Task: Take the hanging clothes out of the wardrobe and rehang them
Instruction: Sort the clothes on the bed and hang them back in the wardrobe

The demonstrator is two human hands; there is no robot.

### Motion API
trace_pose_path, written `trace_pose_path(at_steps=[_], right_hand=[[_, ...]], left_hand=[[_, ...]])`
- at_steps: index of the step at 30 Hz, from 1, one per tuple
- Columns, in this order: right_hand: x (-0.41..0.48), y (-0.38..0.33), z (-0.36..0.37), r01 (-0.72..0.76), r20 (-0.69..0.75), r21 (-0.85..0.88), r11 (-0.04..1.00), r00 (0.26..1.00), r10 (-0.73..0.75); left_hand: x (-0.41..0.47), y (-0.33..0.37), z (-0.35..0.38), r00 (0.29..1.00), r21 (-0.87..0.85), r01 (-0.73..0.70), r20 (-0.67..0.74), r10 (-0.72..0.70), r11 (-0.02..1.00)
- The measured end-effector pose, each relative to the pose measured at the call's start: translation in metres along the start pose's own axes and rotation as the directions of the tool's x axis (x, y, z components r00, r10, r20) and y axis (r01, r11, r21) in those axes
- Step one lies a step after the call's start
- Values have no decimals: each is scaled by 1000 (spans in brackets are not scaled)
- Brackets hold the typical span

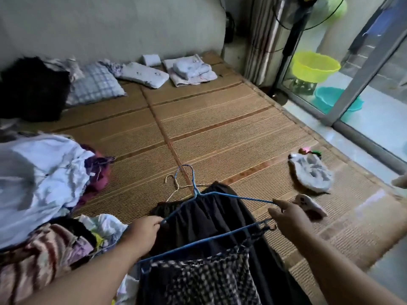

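Observation:
A blue wire hanger (220, 194) lies over a black garment (220, 214) spread on the woven mat. My left hand (144, 227) grips the hanger's left end together with the garment's edge. My right hand (288, 216) pinches the hanger's right end. Nearer to me, a second blue hanger (198, 241) carries a black-and-white checked garment (204, 280). A bare pale wire hanger (174, 183) lies on the mat just behind the black garment.
A heap of clothes (44, 183) fills the left side. The woven mat (220, 128) has pillows (97, 84) and folded cloths (189, 70) at its far end. A small patterned cloth (312, 172) lies right; a glass sliding door (352, 84) beyond it.

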State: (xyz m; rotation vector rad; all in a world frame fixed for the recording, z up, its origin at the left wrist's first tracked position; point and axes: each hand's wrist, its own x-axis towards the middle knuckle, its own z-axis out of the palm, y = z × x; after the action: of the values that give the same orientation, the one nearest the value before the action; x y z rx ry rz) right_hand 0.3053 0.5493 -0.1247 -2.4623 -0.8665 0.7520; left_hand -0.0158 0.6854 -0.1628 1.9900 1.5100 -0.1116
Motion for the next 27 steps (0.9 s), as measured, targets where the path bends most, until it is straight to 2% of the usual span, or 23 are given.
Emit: trace_pose_path(at_steps=[6,12,16,18,21,24,27], right_hand=[[127,-20,62,98,77,19,995,992,-99],[202,-5,158,162,196,45,986,966,-168],[229,9,200,191,234,151,970,946,-223],[234,19,219,210,329,68,975,918,-220],[225,32,235,239,355,-241,941,924,-144],[190,30,240,336,369,-343,877,907,-203],[138,13,233,461,461,-400,792,848,-261]], left_hand=[[108,-18,31,986,99,103,-138,-89,990],[185,-74,90,967,143,230,-146,-210,963],[211,-88,120,947,110,289,-182,-266,951],[216,-89,132,929,70,335,-188,-318,939],[212,-84,145,933,159,354,-129,-336,922],[180,-78,151,957,162,291,-40,-288,943],[134,-68,149,983,199,169,35,-179,965]])
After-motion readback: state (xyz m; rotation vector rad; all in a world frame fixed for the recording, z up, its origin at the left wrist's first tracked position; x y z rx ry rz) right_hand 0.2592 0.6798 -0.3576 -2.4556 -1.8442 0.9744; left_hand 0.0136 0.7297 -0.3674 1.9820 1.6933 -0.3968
